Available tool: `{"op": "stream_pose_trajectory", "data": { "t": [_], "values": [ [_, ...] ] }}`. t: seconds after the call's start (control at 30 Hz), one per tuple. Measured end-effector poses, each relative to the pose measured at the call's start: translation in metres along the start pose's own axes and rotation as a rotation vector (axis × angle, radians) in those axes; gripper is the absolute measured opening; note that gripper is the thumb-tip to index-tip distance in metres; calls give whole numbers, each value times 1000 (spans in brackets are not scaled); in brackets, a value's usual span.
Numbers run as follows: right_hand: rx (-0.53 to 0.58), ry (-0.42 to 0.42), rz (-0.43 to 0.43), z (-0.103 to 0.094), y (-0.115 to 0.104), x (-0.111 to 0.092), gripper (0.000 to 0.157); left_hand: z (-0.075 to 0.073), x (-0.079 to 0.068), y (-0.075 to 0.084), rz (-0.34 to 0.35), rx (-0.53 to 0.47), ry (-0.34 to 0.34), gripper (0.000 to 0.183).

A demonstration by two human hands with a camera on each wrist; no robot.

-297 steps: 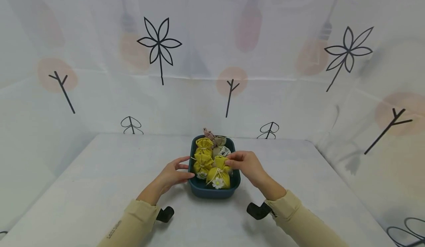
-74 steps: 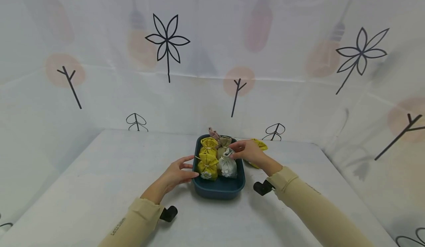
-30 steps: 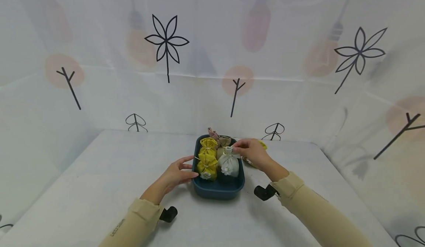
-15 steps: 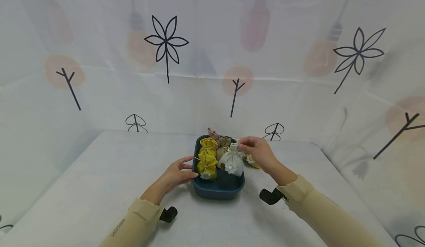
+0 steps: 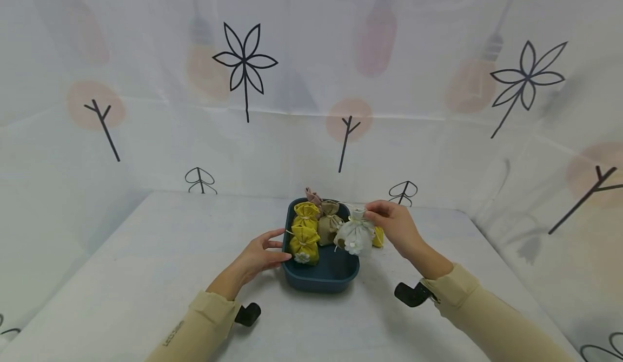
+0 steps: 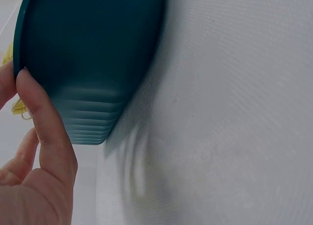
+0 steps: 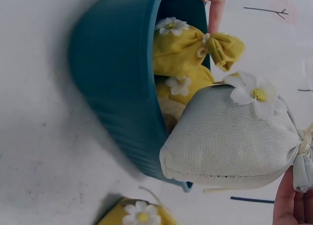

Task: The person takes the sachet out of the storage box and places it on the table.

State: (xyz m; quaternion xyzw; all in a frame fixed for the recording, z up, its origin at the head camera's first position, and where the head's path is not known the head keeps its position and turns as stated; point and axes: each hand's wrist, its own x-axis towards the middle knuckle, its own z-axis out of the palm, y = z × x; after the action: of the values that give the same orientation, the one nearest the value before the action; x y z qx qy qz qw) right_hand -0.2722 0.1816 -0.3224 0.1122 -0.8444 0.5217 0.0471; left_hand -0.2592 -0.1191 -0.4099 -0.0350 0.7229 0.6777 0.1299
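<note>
My right hand pinches the gathered neck of a pale grey-white cloth pouch with a white flower. The pouch hangs over the right rim of a dark teal bin; the right wrist view shows its round body close. My left hand grips the bin's left rim between thumb and finger, as the left wrist view shows. Inside the bin, two yellow pouches stand along the left side, with a tan pouch beside them and a pinkish pouch at the back.
Another yellow pouch with a white flower lies on the white table right of the bin, mostly hidden in the head view by the held pouch and hand. A printed white curtain hangs behind the table.
Earlier, the right hand held a yellow pouch over the bin; a yellow pouch later lay at right. It then took the white pouch, lifting it rightward to the rim. The left hand stayed.
</note>
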Motion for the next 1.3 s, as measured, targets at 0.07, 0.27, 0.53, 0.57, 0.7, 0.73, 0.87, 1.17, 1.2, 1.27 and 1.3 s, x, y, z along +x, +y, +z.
{"op": "stream_pose_trajectory", "data": {
  "t": [0.07, 0.27, 0.53, 0.57, 0.7, 0.73, 0.87, 1.17, 1.2, 1.27, 1.3],
  "values": [
    [-3, 14, -6, -3, 3, -1, 21, 0, 0, 0, -1, -1, 0, 71],
    [-5, 57, -31, -13, 10, -4, 23, 0, 0, 0, -1, -2, 0, 71],
    [-20, 98, -44, -27, 14, -8, 25, 1, -2, 1, 2, -4, 1, 70],
    [-26, 102, -46, -28, 15, -9, 25, 1, -2, 1, 2, -5, 2, 70],
    [-35, 124, -60, -34, 18, -9, 26, 2, -2, 1, 5, -3, -1, 70],
    [-37, 129, -62, -36, 19, -9, 26, 2, -2, 1, 4, -4, 0, 70],
    [-45, 148, -62, -42, 24, -9, 26, 1, -1, 0, 1, -8, 4, 72],
    [-97, 213, -36, -53, 37, -12, 25, 1, -1, 0, -1, -15, 8, 72],
    [-101, 220, -37, -53, 38, -13, 25, 1, -1, 0, -2, -17, 9, 72],
    [-106, 231, -35, -55, 41, -14, 26, 1, -1, 0, -3, -15, 8, 72],
    [-108, 235, -32, -56, 42, -14, 27, 1, -1, 0, -2, -15, 7, 72]
  ]
}}
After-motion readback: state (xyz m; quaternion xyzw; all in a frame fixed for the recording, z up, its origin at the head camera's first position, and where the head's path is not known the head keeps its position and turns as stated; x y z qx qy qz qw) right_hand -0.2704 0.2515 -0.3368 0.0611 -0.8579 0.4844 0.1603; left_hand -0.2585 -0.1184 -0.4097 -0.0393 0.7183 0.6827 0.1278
